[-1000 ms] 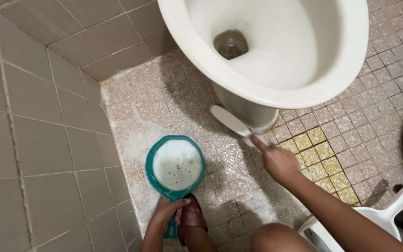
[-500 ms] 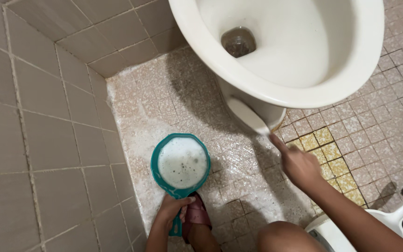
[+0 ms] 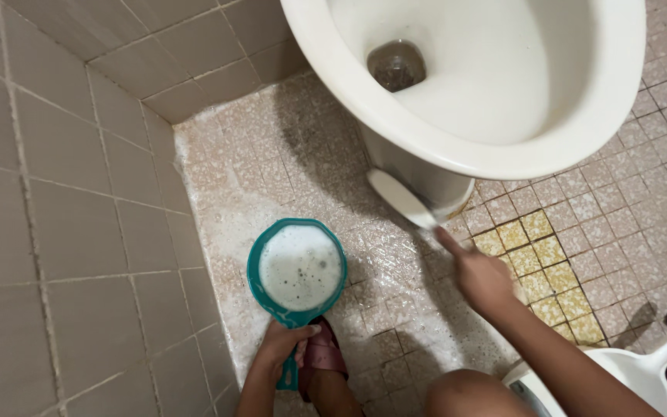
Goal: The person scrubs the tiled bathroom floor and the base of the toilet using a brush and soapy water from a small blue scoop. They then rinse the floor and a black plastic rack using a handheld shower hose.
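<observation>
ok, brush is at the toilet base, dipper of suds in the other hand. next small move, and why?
Probably a short scrub stroke along the toilet base. The right hand has the brush head against the base just under the bowl rim, and the floor tiles there are already wet and foamy. The left hand holds the teal dipper of suds low, ready for a refill.

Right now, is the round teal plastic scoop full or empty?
Full: the round teal plastic scoop stands upright, foamy white liquid nearly reaching its rim; left hand holds its handle.

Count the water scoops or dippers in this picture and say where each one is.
2. A teal dipper full of foamy water stands on the wet floor, its handle in the left hand. A white scoop sits at the bottom right corner, partly cut off; others may lie outside the frame.
</observation>
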